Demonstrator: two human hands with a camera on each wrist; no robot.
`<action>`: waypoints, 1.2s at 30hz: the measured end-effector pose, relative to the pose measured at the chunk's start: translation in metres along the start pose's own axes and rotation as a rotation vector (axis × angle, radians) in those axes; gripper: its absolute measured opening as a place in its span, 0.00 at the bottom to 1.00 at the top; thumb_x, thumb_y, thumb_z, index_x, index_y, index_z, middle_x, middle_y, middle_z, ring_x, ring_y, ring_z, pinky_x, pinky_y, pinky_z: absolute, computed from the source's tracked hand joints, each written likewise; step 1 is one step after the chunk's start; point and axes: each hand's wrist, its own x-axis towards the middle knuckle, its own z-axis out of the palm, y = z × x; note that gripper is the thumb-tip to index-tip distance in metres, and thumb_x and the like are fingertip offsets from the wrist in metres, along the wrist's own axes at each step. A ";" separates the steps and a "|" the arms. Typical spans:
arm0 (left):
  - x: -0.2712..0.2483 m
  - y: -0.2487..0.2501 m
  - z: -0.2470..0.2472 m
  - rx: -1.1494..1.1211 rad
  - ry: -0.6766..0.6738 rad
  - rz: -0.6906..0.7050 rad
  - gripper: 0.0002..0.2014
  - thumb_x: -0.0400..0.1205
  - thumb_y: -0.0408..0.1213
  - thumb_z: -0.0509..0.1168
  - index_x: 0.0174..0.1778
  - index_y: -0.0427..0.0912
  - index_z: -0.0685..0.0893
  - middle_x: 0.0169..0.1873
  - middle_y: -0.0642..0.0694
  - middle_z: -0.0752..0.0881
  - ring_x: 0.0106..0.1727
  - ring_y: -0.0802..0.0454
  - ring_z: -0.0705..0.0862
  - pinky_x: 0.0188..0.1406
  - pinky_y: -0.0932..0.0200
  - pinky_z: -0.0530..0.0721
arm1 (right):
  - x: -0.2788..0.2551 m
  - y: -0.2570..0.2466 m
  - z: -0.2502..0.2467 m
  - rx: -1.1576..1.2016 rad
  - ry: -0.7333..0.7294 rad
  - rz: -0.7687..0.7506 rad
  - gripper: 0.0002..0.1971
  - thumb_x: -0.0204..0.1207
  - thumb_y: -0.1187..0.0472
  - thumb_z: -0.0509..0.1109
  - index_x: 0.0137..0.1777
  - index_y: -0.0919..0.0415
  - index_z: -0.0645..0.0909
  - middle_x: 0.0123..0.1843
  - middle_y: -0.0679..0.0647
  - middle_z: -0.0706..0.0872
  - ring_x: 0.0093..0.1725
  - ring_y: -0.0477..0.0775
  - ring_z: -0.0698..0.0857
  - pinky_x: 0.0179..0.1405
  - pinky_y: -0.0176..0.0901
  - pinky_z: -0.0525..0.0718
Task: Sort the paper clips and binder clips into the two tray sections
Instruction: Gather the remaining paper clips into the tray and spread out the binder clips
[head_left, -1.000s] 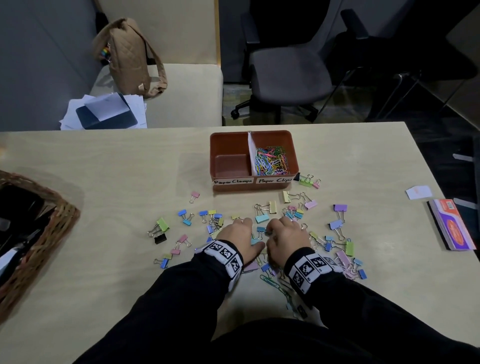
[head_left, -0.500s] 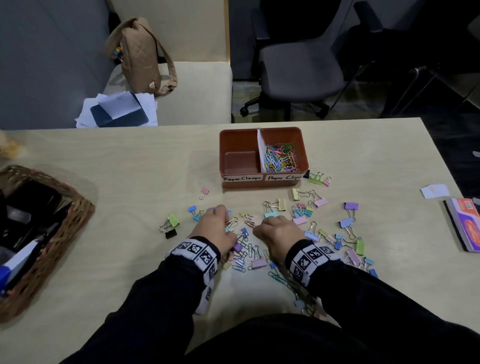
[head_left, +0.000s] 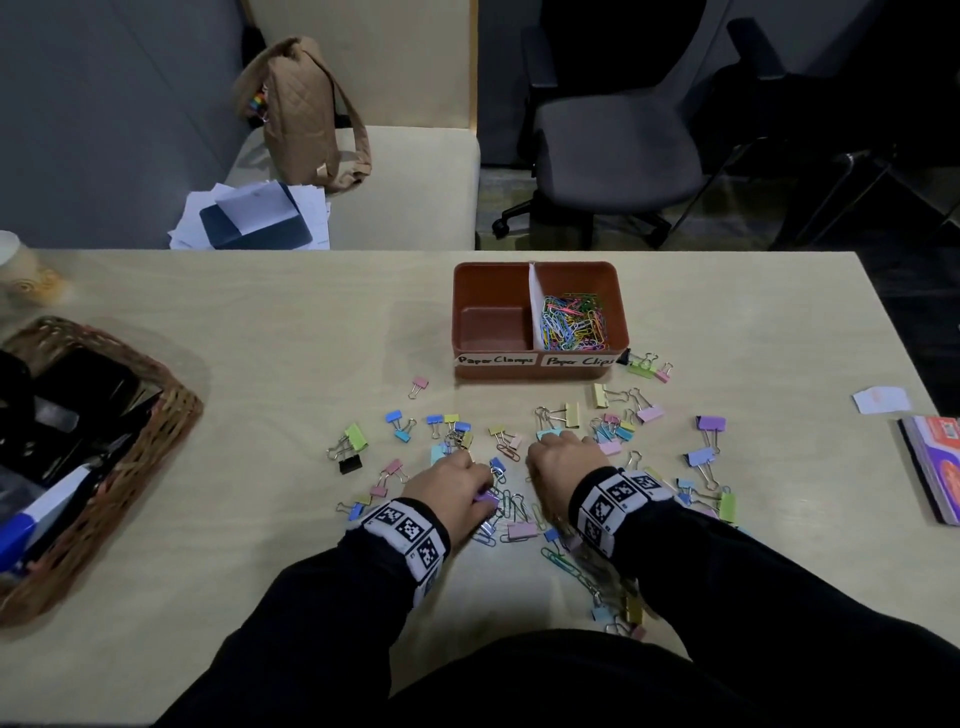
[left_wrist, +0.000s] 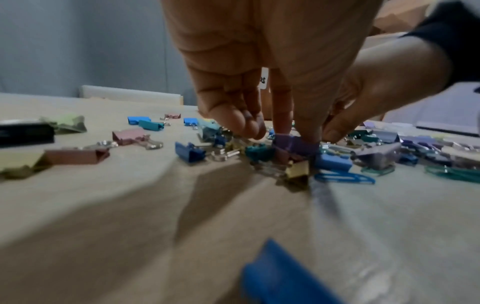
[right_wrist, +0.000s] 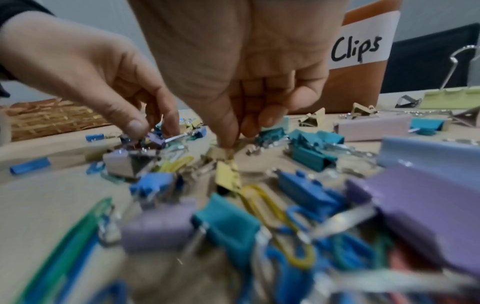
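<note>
The brown tray (head_left: 540, 371) stands mid-table. Its left section, labelled Paper Clamps, is bare, and its right section holds coloured paper clips (head_left: 571, 322). Pastel binder clips (head_left: 649, 413) and a few paper clips lie scattered in front of it. My left hand (head_left: 480, 488) pinches a purple binder clip (left_wrist: 293, 144) out of the pile with its fingertips (left_wrist: 249, 125). Just to the right, my right hand (right_wrist: 239, 135) has thumb and curled fingers closed on a beige binder clip (right_wrist: 223, 153). The palms hide the clips beneath them in the head view.
A wicker basket (head_left: 156, 415) with dark items sits at the table's left edge. A book (head_left: 935, 467) and a paper scrap (head_left: 880, 400) lie at the right edge. A chair with a tan bag (head_left: 306, 114) and an office chair (head_left: 613, 145) stand beyond the table.
My left hand went out to the left, then came back towards the central pile and took hold of the purple binder clip. My right hand stayed over the pile.
</note>
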 end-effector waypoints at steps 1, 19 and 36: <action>0.000 0.000 -0.001 0.020 -0.010 0.015 0.17 0.81 0.51 0.63 0.63 0.50 0.80 0.55 0.49 0.78 0.57 0.48 0.80 0.52 0.54 0.82 | 0.001 -0.002 -0.001 0.005 -0.020 0.017 0.17 0.73 0.59 0.71 0.62 0.57 0.77 0.60 0.54 0.80 0.63 0.57 0.77 0.64 0.54 0.76; 0.000 -0.007 -0.010 -0.178 0.142 -0.202 0.12 0.75 0.40 0.66 0.53 0.49 0.74 0.49 0.50 0.73 0.52 0.50 0.75 0.46 0.57 0.78 | -0.028 -0.009 0.006 0.674 0.055 0.152 0.15 0.75 0.70 0.53 0.44 0.51 0.77 0.45 0.50 0.87 0.45 0.54 0.85 0.47 0.48 0.85; -0.018 -0.008 0.004 -0.018 -0.097 -0.019 0.09 0.78 0.36 0.64 0.54 0.46 0.81 0.55 0.46 0.76 0.51 0.45 0.82 0.52 0.51 0.84 | -0.036 -0.022 0.000 0.089 -0.146 -0.098 0.08 0.72 0.56 0.68 0.48 0.55 0.76 0.50 0.54 0.83 0.49 0.57 0.82 0.48 0.48 0.84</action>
